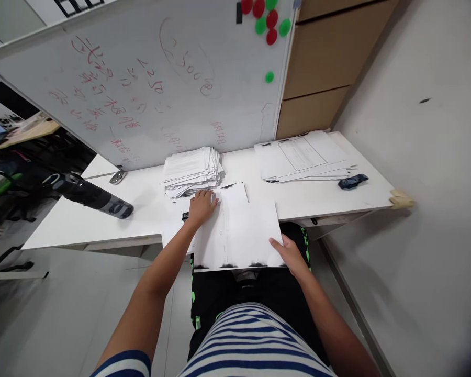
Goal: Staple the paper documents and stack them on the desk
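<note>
White sheets of paper (251,230) with dark smudges along their near edge extend from the desk out over my lap. My right hand (291,255) pinches them at the right edge, thumb on top. My left hand (203,206) is at their upper left, fingers curled at the paper; whether it grips a sheet is hidden. Just beyond my left hand lies an uneven stack of printed papers (192,168). A small black object (185,216) shows beside my left wrist, on another white sheet (171,228).
A second paper pile (304,154) lies at the right, near a black packet-like item (353,181). A dark bottle (92,196) and a computer mouse (118,177) are at the left. Behind the desk (145,209) stand a whiteboard (141,78) and cardboard boxes (325,57); a wall borders the right.
</note>
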### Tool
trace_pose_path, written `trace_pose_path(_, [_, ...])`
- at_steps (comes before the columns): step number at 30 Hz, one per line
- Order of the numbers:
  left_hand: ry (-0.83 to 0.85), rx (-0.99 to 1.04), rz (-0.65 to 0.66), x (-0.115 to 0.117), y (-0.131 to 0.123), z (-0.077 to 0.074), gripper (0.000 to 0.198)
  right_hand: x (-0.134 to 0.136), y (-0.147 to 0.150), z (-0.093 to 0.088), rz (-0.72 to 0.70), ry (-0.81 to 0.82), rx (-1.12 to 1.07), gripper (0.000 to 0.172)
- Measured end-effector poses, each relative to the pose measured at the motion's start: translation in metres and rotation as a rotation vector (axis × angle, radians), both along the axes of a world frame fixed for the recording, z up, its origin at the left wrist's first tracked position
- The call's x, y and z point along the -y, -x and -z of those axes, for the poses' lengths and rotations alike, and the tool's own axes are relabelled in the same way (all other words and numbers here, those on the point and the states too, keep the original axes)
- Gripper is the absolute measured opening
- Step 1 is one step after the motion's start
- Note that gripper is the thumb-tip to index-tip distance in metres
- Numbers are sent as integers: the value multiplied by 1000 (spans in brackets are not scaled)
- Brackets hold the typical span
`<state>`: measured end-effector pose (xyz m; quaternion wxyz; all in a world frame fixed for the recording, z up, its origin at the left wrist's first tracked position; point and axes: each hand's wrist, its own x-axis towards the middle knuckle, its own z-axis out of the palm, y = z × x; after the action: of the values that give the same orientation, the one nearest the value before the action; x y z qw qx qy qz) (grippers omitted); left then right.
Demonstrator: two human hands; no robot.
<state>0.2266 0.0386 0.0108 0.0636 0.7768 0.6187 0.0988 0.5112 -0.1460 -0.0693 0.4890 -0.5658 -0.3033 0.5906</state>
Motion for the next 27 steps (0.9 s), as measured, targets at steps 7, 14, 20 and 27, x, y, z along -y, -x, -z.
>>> trace_pose_path(7, [-238,454,64,8,18,-11,39,3,2,-8,17,-39,68,46])
trace_pose_path(14, [-200,136,205,38,54,-16,50,1,-1,-28,10,-103,41,51])
trace_pose_path(20, [-6,-54,121,42,75,-8,43,-6,-5,-50,7,-162,87,49])
trace_pose_path(27, [-59,38,24,45,79,-27,35,4,-23,-69,70,-185,33,49])
